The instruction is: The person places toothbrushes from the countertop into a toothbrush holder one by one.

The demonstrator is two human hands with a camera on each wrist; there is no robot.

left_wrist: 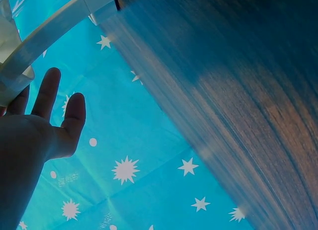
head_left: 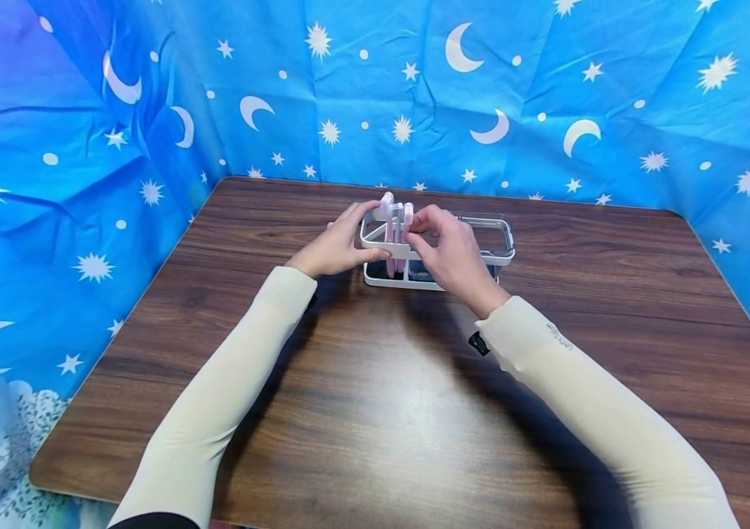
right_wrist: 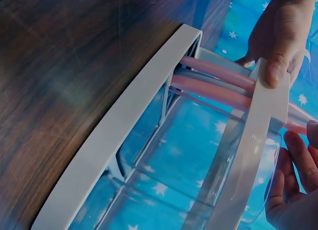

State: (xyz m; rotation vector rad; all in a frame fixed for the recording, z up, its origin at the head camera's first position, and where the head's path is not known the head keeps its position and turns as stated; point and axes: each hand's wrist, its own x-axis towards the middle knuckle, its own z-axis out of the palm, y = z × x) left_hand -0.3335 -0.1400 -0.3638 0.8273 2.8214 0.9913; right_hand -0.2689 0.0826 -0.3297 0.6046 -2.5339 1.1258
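A white two-tier toothbrush holder [head_left: 460,257] with a clear bin stands toward the back of the table. Several slim toothbrushes [head_left: 396,228], pink and pale, stand upright in its left compartment. My left hand [head_left: 338,242] grips the holder's left end, its thumb on the front of the upper rim [right_wrist: 271,96] and some fingers behind. With thumb and fingertips, my right hand [head_left: 450,253] pinches a pink toothbrush [head_left: 408,214] near its top, above the rim. The pink handles [right_wrist: 213,91] pass down through both tiers in the right wrist view.
The brown wood-grain table [head_left: 375,411] spreads in front of and around the holder. Behind it and at the left hangs a blue cloth [head_left: 361,95] with white moons and stars. A white patterned cloth [head_left: 24,441] lies beyond the table's left front corner.
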